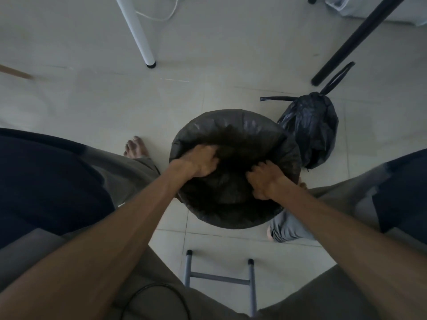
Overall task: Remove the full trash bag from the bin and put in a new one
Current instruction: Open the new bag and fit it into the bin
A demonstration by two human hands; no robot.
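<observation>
A round bin (233, 219) stands on the tiled floor between my legs, with a new black bag (231, 125) draped over its rim. Both my hands reach down inside the bin's mouth. My left hand (201, 161) has its fingers curled into the bag's plastic on the left side. My right hand (262, 179) has its fingers curled into the plastic on the right. The full trash bag (310, 128), black and tied with its handles sticking up, sits on the floor just to the right of the bin.
A white table leg (138, 33) and a black leg (353, 40) stand beyond the bin. Grey stool legs (221, 277) are close beneath me. My bare left foot (136, 146) is beside the bin. A white cable (161, 17) lies at the back.
</observation>
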